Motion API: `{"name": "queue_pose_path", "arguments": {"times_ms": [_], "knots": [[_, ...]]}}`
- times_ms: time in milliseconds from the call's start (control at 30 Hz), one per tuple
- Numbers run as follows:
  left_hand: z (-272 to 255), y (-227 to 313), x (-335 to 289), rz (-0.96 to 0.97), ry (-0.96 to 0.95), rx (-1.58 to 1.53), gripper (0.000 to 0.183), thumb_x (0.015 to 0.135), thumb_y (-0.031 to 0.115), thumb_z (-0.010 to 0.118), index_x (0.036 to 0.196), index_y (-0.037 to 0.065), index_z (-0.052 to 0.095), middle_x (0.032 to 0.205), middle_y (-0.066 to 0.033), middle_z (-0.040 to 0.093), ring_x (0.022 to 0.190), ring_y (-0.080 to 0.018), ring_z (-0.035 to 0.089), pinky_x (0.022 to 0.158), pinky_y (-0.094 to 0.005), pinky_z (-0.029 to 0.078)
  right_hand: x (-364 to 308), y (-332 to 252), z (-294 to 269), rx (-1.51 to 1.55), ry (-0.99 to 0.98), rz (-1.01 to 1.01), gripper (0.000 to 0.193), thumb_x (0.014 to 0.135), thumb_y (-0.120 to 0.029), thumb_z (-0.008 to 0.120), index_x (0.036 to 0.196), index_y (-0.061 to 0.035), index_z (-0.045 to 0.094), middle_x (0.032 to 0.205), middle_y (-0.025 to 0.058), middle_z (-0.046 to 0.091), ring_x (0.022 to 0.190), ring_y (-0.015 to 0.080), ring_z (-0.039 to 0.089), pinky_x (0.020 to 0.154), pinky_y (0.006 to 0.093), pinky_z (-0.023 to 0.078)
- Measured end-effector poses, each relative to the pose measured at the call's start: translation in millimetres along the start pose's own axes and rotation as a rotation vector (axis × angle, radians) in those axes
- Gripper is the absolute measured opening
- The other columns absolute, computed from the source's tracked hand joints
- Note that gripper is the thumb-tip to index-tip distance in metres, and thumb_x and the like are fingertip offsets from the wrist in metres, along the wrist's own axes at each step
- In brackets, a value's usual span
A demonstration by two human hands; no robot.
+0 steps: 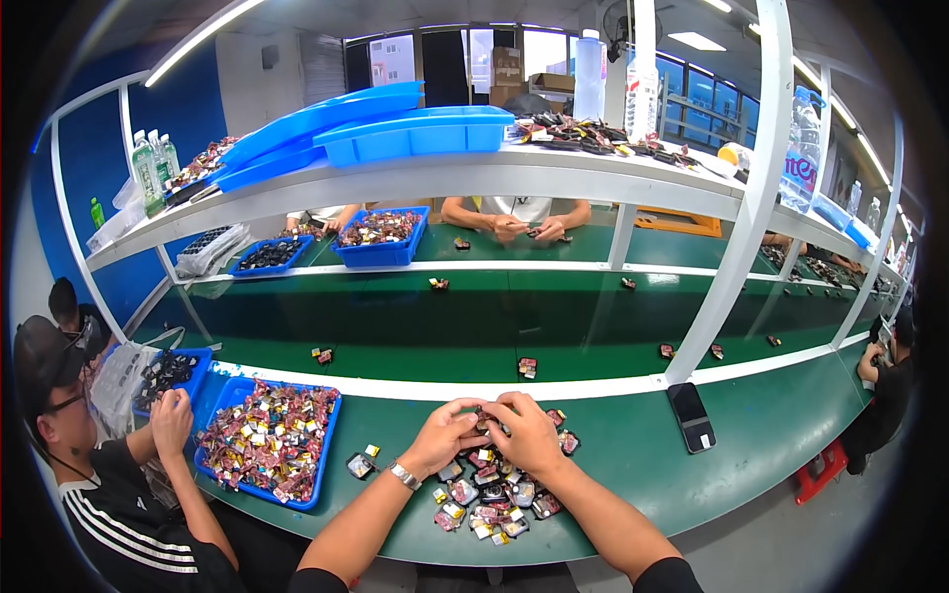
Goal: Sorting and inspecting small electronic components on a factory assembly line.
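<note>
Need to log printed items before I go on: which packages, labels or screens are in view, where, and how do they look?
Phone: flat on green bench right of the hands, dark rectangle, screen off.
Water jug: top shelf right, clear blue, white label.
Green bottles: top shelf left, clear with green labels.
Cardboard boxes: far back, brown.

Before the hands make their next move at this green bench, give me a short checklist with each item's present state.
1. Both hands on the piece: ok; left hand and right hand meet over a small dark part.
2. Grip firmness: cannot tell; fingertips hide it.
3. Supply within reach: ok; pile of small multicoloured parts lies under the wrists.
4. Blue plastic bin of mixed parts: ok; sits to the left, filled.
5. Black phone: ok; lies flat, apart from the hands.
</note>
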State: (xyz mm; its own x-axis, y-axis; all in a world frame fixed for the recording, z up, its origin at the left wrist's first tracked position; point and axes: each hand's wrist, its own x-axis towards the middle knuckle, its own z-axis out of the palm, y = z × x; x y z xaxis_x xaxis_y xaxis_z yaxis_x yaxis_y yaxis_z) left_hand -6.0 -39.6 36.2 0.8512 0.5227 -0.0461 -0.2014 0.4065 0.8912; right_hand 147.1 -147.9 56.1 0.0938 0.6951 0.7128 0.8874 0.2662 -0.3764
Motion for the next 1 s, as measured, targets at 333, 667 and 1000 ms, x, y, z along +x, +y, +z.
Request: {"name": "queue_pose_path", "arguments": {"times_ms": [333, 667, 1000], "knots": [[-3.5, -4.6, 2.0, 0.04, 0.02, -0.069, 0.029, 0.096, 0.007, 0.061, 0.124, 0.003, 0.052, 0.117, -0.0116, 0.062, 0.109, -0.022, 0.064, 0.096, -0.0401, 0.056, 0.8, 6.3, -2.2, -0.058, 0.012, -0.165, 0.023, 0.076, -0.007, 0.07, 0.098, -0.0092, 0.069, 0.096, 0.0043, 0.061, 0.086, 0.0226, 0.063, 0.07, 0.0353, 0.053], [-0.6, -4.0, 1.2, 0.037, 0.019, -0.001, 0.027, 0.098, 0.002, 0.055, 0.125, -0.001, 0.052, 0.112, -0.0119, 0.064, 0.105, -0.0186, 0.064, 0.094, -0.0352, 0.057, 4.9, 20.1, -8.8, 0.098, -0.162, -0.19, 0.019, 0.072, -0.004, 0.072, 0.088, -0.0073, 0.064, 0.092, 0.0046, 0.059, 0.088, 0.0263, 0.058, 0.077, 0.0382, 0.051], [-0.6, 1.5, -0.6, 0.072, -0.072, 0.131, 0.036, 0.095, -0.002, 0.055, 0.13, -0.002, 0.049, 0.117, -0.012, 0.062, 0.108, -0.0178, 0.063, 0.095, -0.0334, 0.056, 3.5, 16.6, -13.1, 0.153, -0.151, 0.015, 0.012, 0.076, -0.011, 0.076, 0.087, -0.0104, 0.072, 0.105, 0.0059, 0.06, 0.102, 0.0258, 0.056, 0.086, 0.0369, 0.05]]}}
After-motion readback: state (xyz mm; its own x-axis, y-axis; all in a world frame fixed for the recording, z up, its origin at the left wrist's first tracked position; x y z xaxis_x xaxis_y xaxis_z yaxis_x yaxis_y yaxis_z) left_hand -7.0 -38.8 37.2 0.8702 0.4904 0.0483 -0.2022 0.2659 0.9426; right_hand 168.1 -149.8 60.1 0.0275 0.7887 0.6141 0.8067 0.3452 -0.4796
